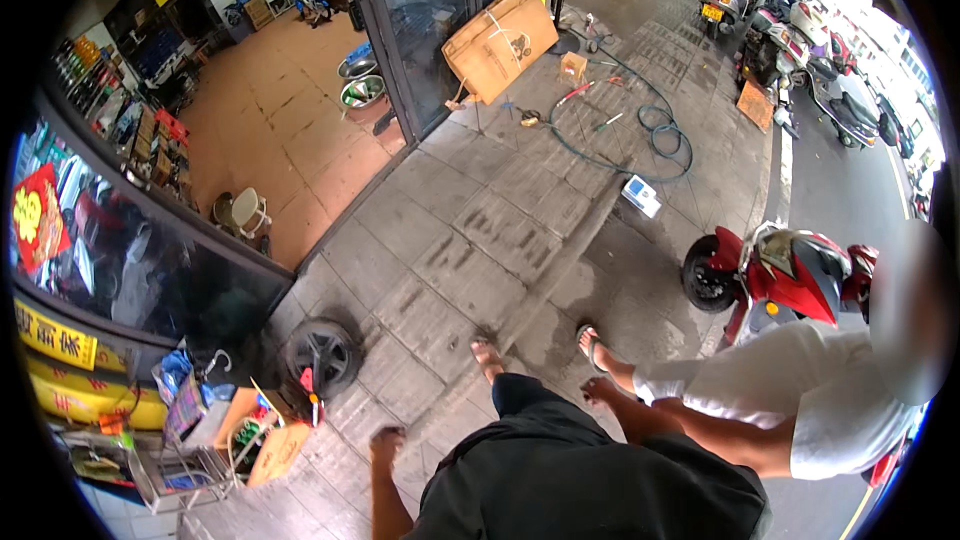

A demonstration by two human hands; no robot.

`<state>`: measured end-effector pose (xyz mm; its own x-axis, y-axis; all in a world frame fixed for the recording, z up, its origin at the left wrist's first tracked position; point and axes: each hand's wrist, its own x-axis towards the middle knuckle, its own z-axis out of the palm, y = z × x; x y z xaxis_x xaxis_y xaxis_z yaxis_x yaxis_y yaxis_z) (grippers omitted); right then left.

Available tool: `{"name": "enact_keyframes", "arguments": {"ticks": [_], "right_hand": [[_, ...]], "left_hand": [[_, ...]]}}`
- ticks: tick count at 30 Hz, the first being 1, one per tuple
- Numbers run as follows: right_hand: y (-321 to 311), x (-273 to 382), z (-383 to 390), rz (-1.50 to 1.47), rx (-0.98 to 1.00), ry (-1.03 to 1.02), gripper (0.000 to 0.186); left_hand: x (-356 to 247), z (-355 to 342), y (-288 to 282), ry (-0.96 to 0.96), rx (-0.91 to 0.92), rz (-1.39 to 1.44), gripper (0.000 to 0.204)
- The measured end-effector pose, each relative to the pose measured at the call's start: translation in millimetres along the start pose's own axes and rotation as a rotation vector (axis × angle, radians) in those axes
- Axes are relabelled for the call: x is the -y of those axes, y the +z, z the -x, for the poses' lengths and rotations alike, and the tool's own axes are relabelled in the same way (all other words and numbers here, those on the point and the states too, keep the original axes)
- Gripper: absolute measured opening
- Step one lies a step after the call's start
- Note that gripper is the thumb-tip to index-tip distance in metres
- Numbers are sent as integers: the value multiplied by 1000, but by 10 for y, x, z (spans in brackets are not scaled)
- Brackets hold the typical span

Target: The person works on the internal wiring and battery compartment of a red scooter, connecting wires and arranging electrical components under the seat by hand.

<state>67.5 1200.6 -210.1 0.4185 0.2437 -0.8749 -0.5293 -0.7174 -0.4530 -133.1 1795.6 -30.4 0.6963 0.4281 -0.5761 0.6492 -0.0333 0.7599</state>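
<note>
My left hand (387, 443) hangs at my side above the grey pavement, fingers loosely bent, with nothing seen in it. Nearest to it lies a black scooter wheel with its tyre (323, 357), flat on the tiles and apart from the hand. On the other side my right hand (600, 393) hangs with its fingers slightly apart, and no object shows in it. Close beside it stands a person in a white shirt and white shorts (735, 380), whose bare arm (735, 437) overlaps my forearm in the view. That person's sandalled foot (592, 345) is just ahead of my right hand.
A red motorcycle (790, 275) stands at the right, near the road. Ahead lie a green hose (610, 163), a white-and-blue box (641, 196) and flattened cardboard (500, 45). At left are a shop doorway (300, 165) and a cart (185, 475) by open cardboard (278, 452).
</note>
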Motion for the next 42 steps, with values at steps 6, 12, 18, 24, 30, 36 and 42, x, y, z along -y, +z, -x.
{"name": "enact_keyframes", "arguments": {"ticks": [6, 12, 18, 24, 30, 36, 42], "right_hand": [[-678, 1918, -789, 698, -33, -318, 25], [-427, 5557, -973, -121, -194, -256, 22], [-248, 7236, -1688, -327, -148, -423, 25], [-41, 7603, -2020, -82, -117, -184, 28], [-231, 7307, -2629, -79, -234, 66, 21], [-529, 8055, -3705, 978, -96, -179, 20], [-832, 10239, -4260, -78, -290, -173, 32]], "left_hand": [[448, -285, -455, -228, -25, 351, 28], [-181, -469, -1297, -635, -414, 541, 28], [-637, -2004, -1804, -241, -52, 215, 35], [-1108, -4071, -3048, -569, -41, 550, 31], [-3287, -5692, -4094, -92, -95, 497, 23], [-4126, -6704, -4168, -319, -254, 451, 28], [-3698, -7053, -3941, -455, 31, 250, 28]]}}
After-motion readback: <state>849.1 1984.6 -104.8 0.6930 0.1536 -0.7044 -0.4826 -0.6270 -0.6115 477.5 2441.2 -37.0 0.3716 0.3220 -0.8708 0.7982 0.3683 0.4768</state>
